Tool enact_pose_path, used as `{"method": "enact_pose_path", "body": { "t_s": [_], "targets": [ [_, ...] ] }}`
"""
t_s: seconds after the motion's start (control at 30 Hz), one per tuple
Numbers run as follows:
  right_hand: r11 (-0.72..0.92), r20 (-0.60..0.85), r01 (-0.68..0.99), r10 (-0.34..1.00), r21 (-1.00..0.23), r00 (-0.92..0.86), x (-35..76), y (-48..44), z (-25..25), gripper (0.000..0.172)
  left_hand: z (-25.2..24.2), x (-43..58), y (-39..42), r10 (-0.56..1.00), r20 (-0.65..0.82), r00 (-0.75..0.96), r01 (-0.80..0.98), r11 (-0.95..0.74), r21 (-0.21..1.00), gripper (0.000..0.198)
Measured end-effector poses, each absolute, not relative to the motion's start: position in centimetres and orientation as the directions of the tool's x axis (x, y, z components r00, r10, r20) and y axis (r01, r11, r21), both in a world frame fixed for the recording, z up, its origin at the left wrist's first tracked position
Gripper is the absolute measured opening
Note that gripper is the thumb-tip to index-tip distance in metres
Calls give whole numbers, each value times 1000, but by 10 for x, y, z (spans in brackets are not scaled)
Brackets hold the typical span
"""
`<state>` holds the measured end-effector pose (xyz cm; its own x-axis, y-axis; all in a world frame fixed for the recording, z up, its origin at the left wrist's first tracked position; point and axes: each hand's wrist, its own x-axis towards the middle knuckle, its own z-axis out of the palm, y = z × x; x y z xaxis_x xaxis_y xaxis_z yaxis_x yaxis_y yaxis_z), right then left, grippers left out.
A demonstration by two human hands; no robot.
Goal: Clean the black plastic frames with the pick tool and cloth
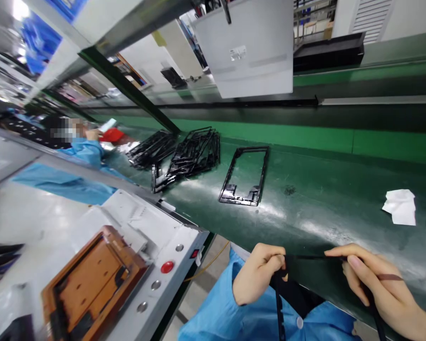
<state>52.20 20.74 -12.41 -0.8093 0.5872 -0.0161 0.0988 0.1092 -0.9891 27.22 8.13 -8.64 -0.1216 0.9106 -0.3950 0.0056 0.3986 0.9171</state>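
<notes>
Green belt has a loose frame mid-way, a frame pile further along and a white wipe, nothing blocking, and at the belt's near edge left hand and right hand both have fingers curled tight, pinching the held frame.

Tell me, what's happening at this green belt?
A person in a blue coat holds a thin black frame between left hand and right hand at the near edge of the green belt. A second frame lies flat on the belt, with piles of frames beyond it. A co-worker is farther along.
</notes>
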Motion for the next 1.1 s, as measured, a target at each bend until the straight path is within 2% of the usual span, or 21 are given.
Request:
{"method": "enact_pose_path", "body": {
  "t_s": [0.43, 0.6, 1.1],
  "targets": [
    [148, 49, 52, 605, -988, -795, 522, 207, -123, 35, -84, 269, 79, 925, -371, -86, 47, 376, 926, 26],
    [164, 50, 58, 590, -985, -806, 524, 206, -125, 35, -85, 268, 80, 927, -373, -44, 46, 375, 926, 26],
    [162, 46, 63, 589, -985, -807, 521, 207, -124, 34, -86, 268, 79, 923, -382, -57, 57, 385, 921, 26]
  ]
}}
